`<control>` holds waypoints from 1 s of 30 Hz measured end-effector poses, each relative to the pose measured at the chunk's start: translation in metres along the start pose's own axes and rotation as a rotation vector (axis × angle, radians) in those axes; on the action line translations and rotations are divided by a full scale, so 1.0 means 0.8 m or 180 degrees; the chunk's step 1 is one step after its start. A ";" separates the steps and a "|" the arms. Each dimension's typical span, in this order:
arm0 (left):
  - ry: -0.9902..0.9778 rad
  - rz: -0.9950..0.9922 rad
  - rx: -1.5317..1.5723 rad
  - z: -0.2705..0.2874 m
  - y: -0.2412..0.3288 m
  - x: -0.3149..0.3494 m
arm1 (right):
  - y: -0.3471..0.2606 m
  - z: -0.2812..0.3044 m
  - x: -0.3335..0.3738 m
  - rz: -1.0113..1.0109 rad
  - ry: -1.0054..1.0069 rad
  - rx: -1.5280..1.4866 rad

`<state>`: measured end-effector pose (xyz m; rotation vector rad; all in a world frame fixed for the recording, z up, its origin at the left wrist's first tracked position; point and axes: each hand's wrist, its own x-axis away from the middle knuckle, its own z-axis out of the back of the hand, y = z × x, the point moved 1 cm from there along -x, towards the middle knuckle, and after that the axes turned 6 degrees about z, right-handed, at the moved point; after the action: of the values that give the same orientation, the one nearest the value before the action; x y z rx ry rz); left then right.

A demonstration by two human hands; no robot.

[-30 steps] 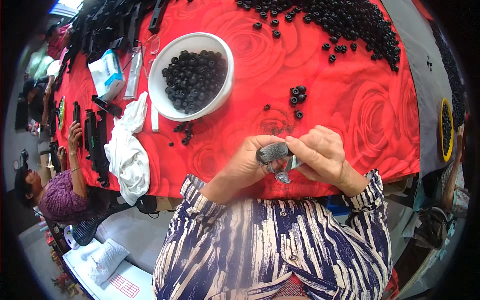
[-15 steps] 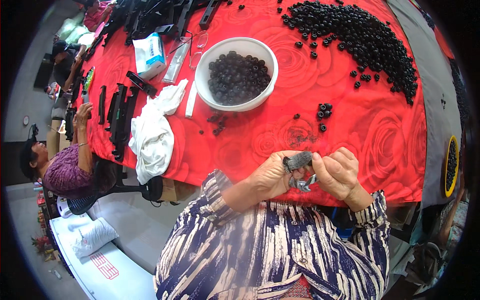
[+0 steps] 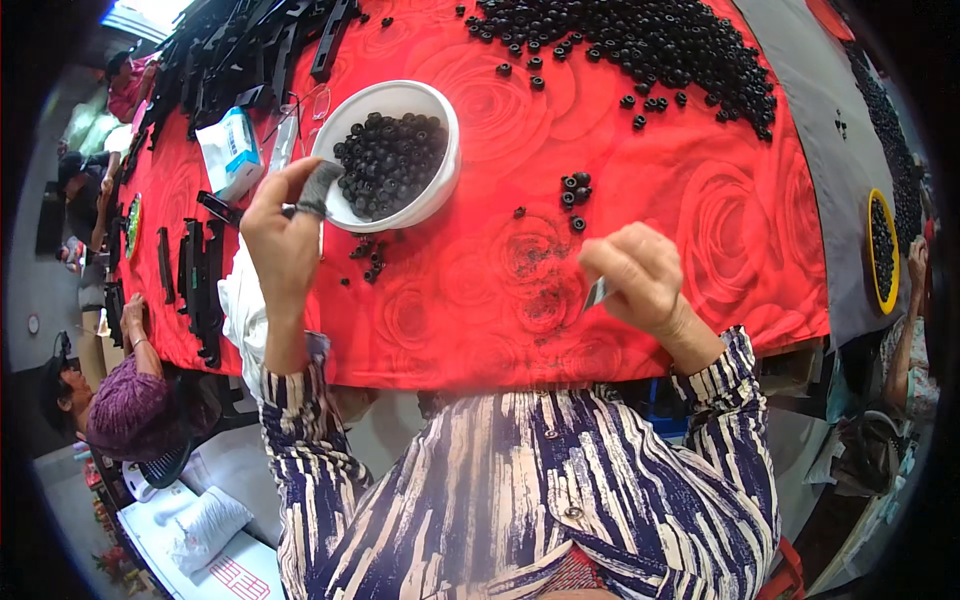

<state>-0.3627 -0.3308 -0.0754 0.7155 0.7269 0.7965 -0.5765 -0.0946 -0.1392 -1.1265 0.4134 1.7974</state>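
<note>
My left hand [image 3: 280, 225] is at the left rim of a white bowl [image 3: 452, 150]. Its thumb and index finger carry grey wrapping and reach over the rim, slightly apart, with no part visible between them. Inside the bowl lies a heap of small black ring-shaped parts [image 3: 388, 160]. Over the red cloth to the right, my right hand [image 3: 640, 278] is closed on a small thin metal blade [image 3: 596, 293], whose tip points down and left. Several loose black parts [image 3: 575, 190] lie on the cloth beyond the right hand, and black crumbs are scattered between my hands.
A large pile of black parts [image 3: 640, 50] spreads at the far right. Long black pieces [image 3: 205, 285], a tissue pack [image 3: 232, 155] and a white cloth [image 3: 243, 300] are at the left. A yellow-rimmed basket [image 3: 883, 250] stands far right. A person in purple [image 3: 125, 410] sits at the left.
My left hand has moved away from the right hand, up and left to the bowl. The right hand has risen slightly, keeping the blade. The whole view has shifted.
</note>
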 end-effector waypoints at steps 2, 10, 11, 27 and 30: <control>0.0115 0.0097 -0.0592 0.000 -0.005 -0.018 | 0.011 0.006 0.003 -0.0429 0.0311 0.0203; -0.0983 -0.1453 -0.0463 -0.115 0.068 0.055 | 0.030 0.016 0.010 -0.1051 0.0444 0.0269; -0.1107 -0.1500 -0.0633 -0.138 0.066 0.062 | 0.031 0.014 0.009 -0.1044 0.0457 0.0254; -0.2477 0.0119 0.1160 -0.176 0.059 0.058 | 0.021 0.015 0.001 -0.1766 0.0245 -0.0672; -0.3104 0.1800 0.2819 -0.155 0.051 0.076 | 0.008 0.016 -0.003 -0.1810 -0.0014 -0.1085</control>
<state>-0.4452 -0.2262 -0.1291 1.9855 -0.0889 0.4795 -0.5884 -0.0907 -0.1318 -1.3105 -0.2170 1.3865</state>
